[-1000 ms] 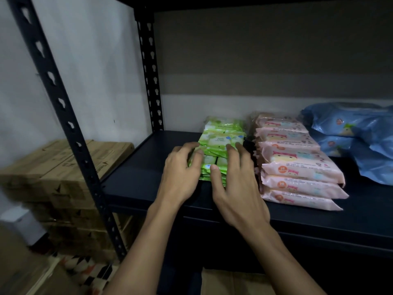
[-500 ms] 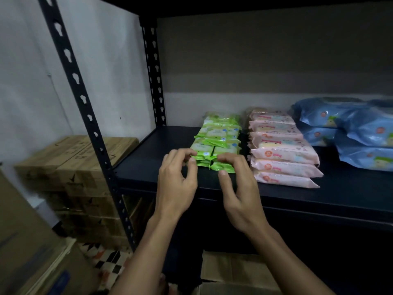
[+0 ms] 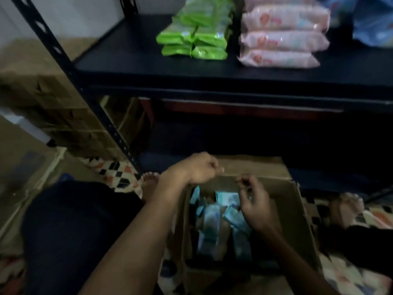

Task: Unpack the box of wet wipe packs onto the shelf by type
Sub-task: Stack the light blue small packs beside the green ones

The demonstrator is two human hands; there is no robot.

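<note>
An open cardboard box (image 3: 297,211) stands on the floor below the shelf, holding several pale teal wet wipe packs (image 3: 210,222). My left hand (image 3: 197,168) hovers over the box's far left corner, fingers loosely curled, holding nothing. Over the packs inside the box is my right hand (image 3: 255,205), fingers bent and with nothing visibly in it. Up on the black shelf board (image 3: 131,58) lie a stack of green packs (image 3: 193,37), a stack of pink packs (image 3: 280,37) to their right, and blue packs (image 3: 374,24) at the far right.
The shelf's black perforated post (image 3: 91,103) runs diagonally at the left. Stacked brown cartons (image 3: 42,99) sit behind it. My dark-trousered knee (image 3: 74,226) and bare feet (image 3: 150,184) flank the box on a patterned floor (image 3: 114,173).
Both hands left the green packs on the shelf and dropped down to the box on the floor. The view tilted down with them.
</note>
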